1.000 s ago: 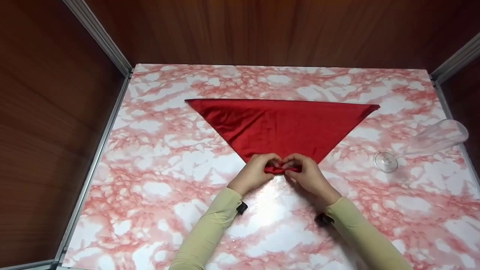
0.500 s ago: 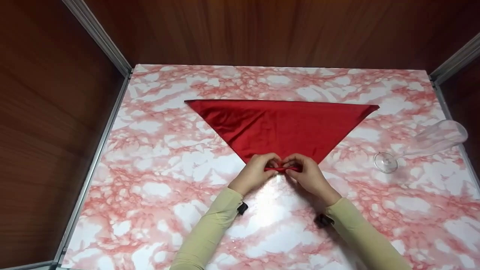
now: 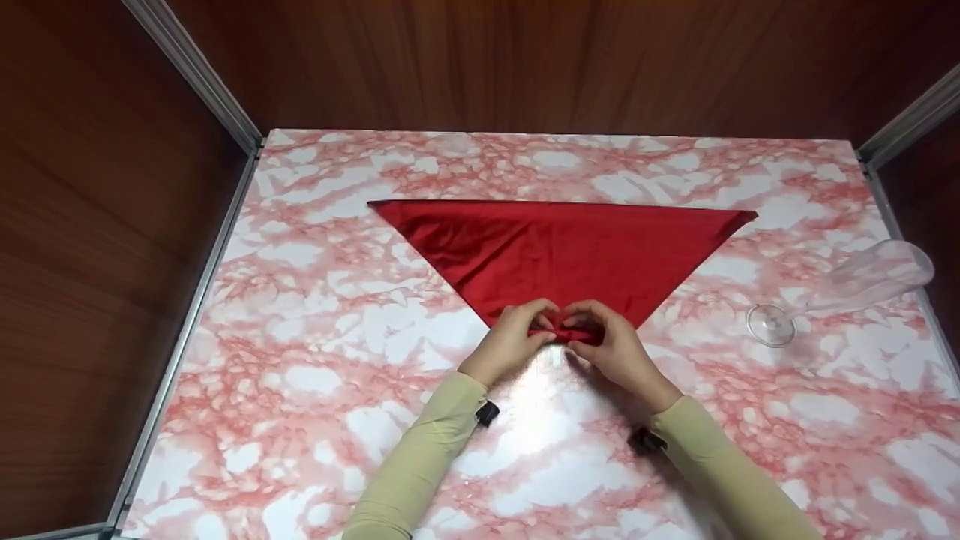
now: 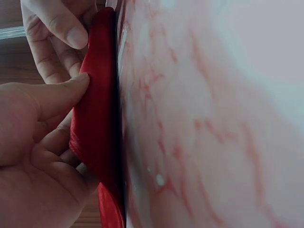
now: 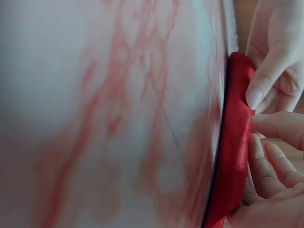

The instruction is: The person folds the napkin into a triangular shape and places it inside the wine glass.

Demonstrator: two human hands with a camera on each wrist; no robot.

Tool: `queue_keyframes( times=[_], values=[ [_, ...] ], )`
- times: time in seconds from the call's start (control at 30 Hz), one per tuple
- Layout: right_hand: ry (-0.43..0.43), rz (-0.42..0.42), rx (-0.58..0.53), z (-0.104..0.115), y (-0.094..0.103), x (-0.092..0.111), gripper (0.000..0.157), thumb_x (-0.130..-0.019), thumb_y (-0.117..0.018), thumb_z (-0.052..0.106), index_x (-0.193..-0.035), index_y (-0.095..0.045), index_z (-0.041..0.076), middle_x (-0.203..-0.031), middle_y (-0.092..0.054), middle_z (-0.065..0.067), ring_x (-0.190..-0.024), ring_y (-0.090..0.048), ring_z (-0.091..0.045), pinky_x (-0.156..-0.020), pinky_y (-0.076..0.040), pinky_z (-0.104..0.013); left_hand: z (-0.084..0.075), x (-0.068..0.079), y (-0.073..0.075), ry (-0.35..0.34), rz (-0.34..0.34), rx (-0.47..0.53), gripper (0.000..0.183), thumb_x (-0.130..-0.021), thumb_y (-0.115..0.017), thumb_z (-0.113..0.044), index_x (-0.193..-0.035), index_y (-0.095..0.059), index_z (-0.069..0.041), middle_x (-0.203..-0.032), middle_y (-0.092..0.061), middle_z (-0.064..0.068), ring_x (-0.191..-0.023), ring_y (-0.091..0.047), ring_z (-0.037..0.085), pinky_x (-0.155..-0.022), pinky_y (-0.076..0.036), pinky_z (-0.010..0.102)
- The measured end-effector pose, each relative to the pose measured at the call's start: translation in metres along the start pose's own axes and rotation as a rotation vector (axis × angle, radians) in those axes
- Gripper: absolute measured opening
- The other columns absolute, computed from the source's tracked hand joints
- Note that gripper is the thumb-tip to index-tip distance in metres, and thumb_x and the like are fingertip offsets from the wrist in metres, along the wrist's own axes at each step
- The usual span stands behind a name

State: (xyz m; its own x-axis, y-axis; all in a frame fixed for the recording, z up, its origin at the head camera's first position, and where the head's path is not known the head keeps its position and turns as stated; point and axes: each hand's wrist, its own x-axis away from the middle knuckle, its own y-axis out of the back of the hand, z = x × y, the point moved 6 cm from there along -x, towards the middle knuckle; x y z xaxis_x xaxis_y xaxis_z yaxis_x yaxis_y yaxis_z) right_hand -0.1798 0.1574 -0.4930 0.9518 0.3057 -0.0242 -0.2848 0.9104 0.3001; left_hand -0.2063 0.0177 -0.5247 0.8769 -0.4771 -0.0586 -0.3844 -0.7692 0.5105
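A red satin cloth (image 3: 585,255) lies spread on the table, its long straight edge at the far side and its sides narrowing towards the person. Its near end is rolled into a narrow band. My left hand (image 3: 510,341) pinches the left part of this roll, thumb on the near side and fingers behind. On the right part, my right hand (image 3: 619,356) pinches in the same way, close to the left hand. Both wrist views show the rolled cloth (image 4: 97,95) low against the table, with the thumbs on it; some fingertips are hidden behind the cloth.
A clear wine glass (image 3: 885,271) lies on its side at the right, its round foot (image 3: 771,325) towards the cloth. The marbled pink and white table (image 3: 315,420) is bordered by dark wood panels (image 3: 525,67) with metal edge strips.
My left fingers have shifted slightly away from the person along the roll, and the rolled band looks a little turned over. The rest of the cloth and the wine glass stay put.
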Motion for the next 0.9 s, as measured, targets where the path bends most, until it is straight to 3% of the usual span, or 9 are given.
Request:
queue_keyframes(
  times=[0.13, 0.27, 0.47, 0.7, 0.9],
  values=[
    [-0.016, 0.007, 0.034, -0.012, 0.000, -0.003, 0.042, -0.079, -0.068, -0.014, -0.119, -0.055, -0.010, -0.107, -0.061, -0.027, -0.102, -0.058, -0.039, -0.089, -0.046, -0.050, -0.001, -0.002, 0.001, 0.007, -0.012, -0.004, 0.029, -0.088, -0.068, -0.003, -0.116, -0.061, -0.006, -0.086, -0.067, 0.002, -0.086, -0.062, 0.010, -0.084, -0.047, 0.021],
    [-0.049, 0.009, 0.073, -0.031, 0.001, -0.009, 0.039, -0.080, -0.070, -0.011, -0.117, -0.058, -0.004, -0.105, -0.064, -0.019, -0.097, -0.061, -0.030, -0.086, -0.050, -0.038, -0.001, -0.003, 0.001, 0.014, -0.014, -0.013, 0.031, -0.089, -0.066, -0.001, -0.119, -0.059, -0.006, -0.086, -0.065, 0.004, -0.086, -0.062, 0.011, -0.084, -0.047, 0.021],
    [-0.032, 0.012, 0.118, -0.036, 0.003, -0.014, 0.030, -0.082, -0.068, -0.010, -0.109, -0.063, 0.000, -0.098, -0.067, -0.010, -0.092, -0.063, -0.022, -0.079, -0.051, -0.028, 0.002, -0.005, 0.001, 0.025, -0.019, -0.024, 0.034, -0.089, -0.066, -0.002, -0.121, -0.058, -0.005, -0.085, -0.063, 0.002, -0.085, -0.061, 0.011, -0.083, -0.047, 0.020],
    [-0.043, 0.019, 0.125, -0.037, 0.004, -0.019, 0.023, -0.085, -0.063, -0.011, -0.105, -0.066, 0.000, -0.095, -0.068, -0.011, -0.088, -0.064, -0.025, -0.073, -0.051, -0.023, 0.000, -0.007, 0.004, -0.037, -0.057, 0.008, 0.032, -0.080, -0.076, -0.004, -0.109, -0.063, -0.003, -0.092, -0.066, 0.006, -0.090, -0.061, 0.014, -0.083, -0.047, 0.021],
    [-0.069, 0.019, 0.120, -0.034, 0.004, -0.022, 0.020, -0.087, -0.061, -0.011, -0.105, -0.065, -0.004, -0.093, -0.068, -0.018, -0.089, -0.063, -0.031, -0.068, -0.048, -0.018, -0.002, -0.006, 0.006, -0.086, -0.034, 0.073, 0.029, -0.075, -0.077, 0.005, -0.101, -0.066, -0.002, -0.101, -0.066, 0.006, -0.098, -0.060, 0.012, -0.086, -0.046, 0.020]
  ],
)
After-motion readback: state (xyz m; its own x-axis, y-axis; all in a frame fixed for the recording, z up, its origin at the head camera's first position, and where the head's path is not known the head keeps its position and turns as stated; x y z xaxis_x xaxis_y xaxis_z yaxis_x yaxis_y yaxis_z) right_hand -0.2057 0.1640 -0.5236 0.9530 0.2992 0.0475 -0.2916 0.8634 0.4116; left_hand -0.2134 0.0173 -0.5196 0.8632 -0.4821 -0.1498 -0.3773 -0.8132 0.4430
